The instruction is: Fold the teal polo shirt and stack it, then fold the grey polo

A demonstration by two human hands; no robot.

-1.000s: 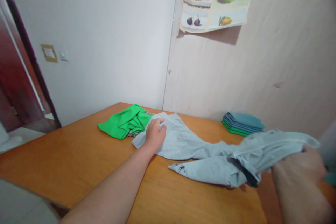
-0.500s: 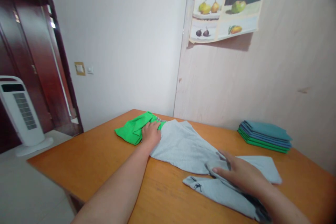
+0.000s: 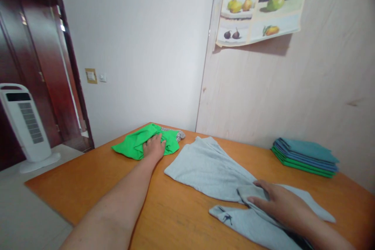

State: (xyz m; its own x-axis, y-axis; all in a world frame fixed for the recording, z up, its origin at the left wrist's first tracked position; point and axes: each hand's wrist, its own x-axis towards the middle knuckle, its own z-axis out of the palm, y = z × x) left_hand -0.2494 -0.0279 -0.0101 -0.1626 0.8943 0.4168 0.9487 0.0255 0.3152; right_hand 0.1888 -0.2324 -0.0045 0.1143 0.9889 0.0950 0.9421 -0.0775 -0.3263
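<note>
A light grey garment [image 3: 211,170] lies spread across the wooden table [image 3: 96,174]. My right hand [image 3: 279,203] rests flat on its near end, fingers stretched out over a fold. My left hand [image 3: 154,146] reaches far across the table and presses down on a crumpled bright green cloth [image 3: 134,142] at the back left, fingers lying on the fabric. A bit of patterned grey fabric [image 3: 177,134] pokes out behind the green cloth.
A neat stack of folded blue and green cloths [image 3: 304,152] sits at the back right by the wall. A fruit poster [image 3: 259,13] hangs above. A white fan heater [image 3: 25,125] stands on the floor left, beside a dark wooden door frame [image 3: 68,58].
My left hand left the grey garment's far end and moved left onto the green cloth. My right hand laid the lifted grey end down and now rests on it.
</note>
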